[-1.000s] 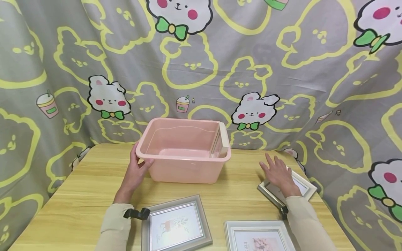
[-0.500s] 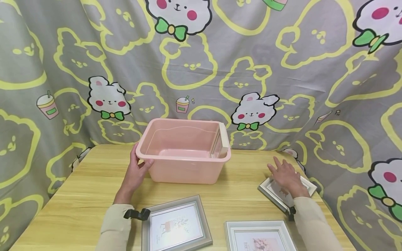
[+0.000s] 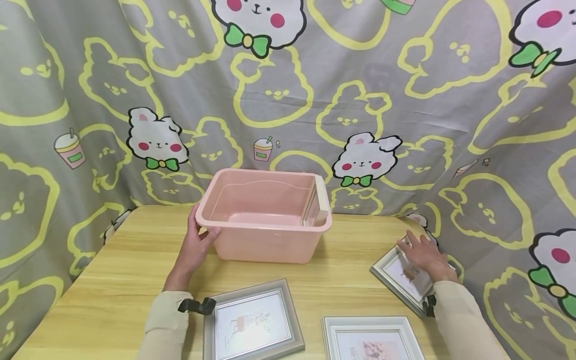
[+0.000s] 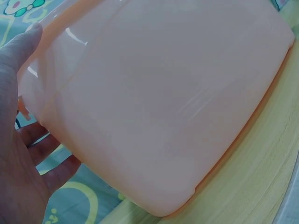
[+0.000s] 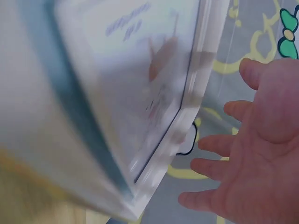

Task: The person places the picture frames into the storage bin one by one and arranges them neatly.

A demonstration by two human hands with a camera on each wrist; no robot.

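Note:
A pink plastic storage bin (image 3: 265, 245) stands at the back middle of the table. My left hand (image 3: 194, 250) grips its left front corner, thumb on the front by the rim and fingers around the side, as the left wrist view (image 4: 28, 154) also shows. At the right, a silvery picture frame (image 3: 407, 275) with a deer print lies askew. Over its far right part hovers my right hand (image 3: 423, 255), fingers spread. In the right wrist view the palm (image 5: 266, 149) faces the picture frame (image 5: 205, 60) and nothing lies in it.
A pale picture frame (image 3: 321, 200) stands on edge inside the bin's right end. Two more frames lie in front: a grey one with a deer print (image 3: 294, 325) and a white one (image 3: 360, 322) cut off below. A patterned curtain (image 3: 279, 100) hangs behind the wooden table (image 3: 112, 280).
My right hand has moved to the right across the deer picture frame, uncovering its print. The left hand and the bin have stayed put.

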